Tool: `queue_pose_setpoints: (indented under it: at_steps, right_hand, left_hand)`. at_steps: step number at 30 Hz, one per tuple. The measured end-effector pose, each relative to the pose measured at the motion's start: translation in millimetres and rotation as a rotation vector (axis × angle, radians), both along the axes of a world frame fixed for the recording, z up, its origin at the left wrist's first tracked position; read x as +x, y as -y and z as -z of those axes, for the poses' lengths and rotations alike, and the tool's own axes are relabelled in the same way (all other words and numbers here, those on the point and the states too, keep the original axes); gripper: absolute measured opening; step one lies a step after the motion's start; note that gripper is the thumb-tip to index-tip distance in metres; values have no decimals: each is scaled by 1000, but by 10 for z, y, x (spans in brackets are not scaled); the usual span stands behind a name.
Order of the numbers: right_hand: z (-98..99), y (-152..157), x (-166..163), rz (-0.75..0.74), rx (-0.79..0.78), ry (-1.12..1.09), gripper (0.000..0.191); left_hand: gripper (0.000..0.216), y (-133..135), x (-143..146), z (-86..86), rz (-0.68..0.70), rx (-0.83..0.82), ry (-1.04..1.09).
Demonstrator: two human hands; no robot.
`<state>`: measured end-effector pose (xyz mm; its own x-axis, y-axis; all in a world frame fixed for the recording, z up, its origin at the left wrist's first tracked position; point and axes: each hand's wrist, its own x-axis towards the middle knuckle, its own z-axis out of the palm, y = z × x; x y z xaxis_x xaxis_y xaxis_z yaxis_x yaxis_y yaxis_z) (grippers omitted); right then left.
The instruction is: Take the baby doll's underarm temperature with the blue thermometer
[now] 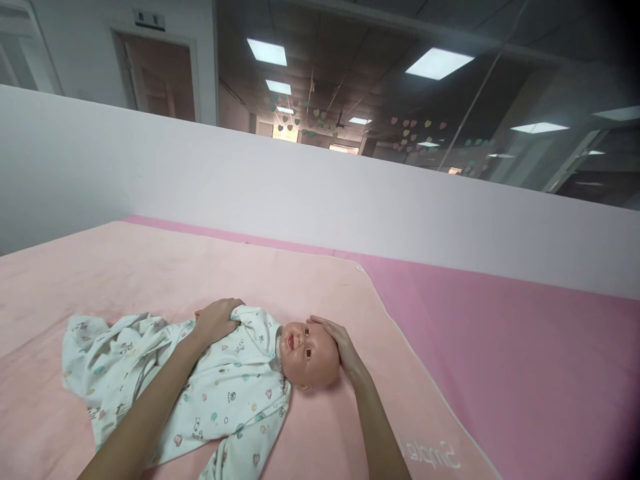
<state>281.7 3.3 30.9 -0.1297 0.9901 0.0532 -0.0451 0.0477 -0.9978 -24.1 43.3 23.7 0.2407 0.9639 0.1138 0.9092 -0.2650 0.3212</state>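
A baby doll point(310, 357) lies on its back, its head to the right. It wears a white outfit point(225, 393) with small coloured prints. My left hand point(219, 321) is closed over the doll's far sleeve and arm, with the fingertips partly hidden. A bit of the doll's own hand shows beside my wrist. Against the top of the doll's head rests my right hand point(340, 339), its fingers stretched out along the scalp. The lower part of the outfit spreads loosely to the left, partly behind my left forearm.
Under the doll is a pale pink blanket point(165, 267) with a white edge and lettering at the lower right. A darker pink mat point(525, 360) extends to the right. Behind stands a low white wall point(300, 187), with a window point(350, 73) above it.
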Motion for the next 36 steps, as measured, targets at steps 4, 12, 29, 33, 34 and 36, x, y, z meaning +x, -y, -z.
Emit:
queue_pose_setpoints:
  at_steps: [4, 12, 29, 33, 34, 36]
  right_hand:
    - [14, -25, 18, 100, 54, -62, 49]
    - [-7, -27, 51, 68, 84, 8, 49]
    - [-160, 109, -101, 23, 1, 52, 44]
    - [-165, 110, -102, 30, 7, 44, 43]
    - [-152, 100, -100, 26, 6, 44, 43]
    - [-120, 73, -100, 32, -1, 35, 43]
  left_hand:
    - [37, 5, 0, -7, 6, -5, 6]
    - [38, -16, -10, 22, 5, 5, 6]
    - [44, 168, -63, -34, 368, 9, 950]
    - [49, 258, 62, -23, 630, -277, 965]
    - [49, 290, 120, -41, 634, -317, 847]
    - [41, 345, 230, -85, 595, -319, 676]
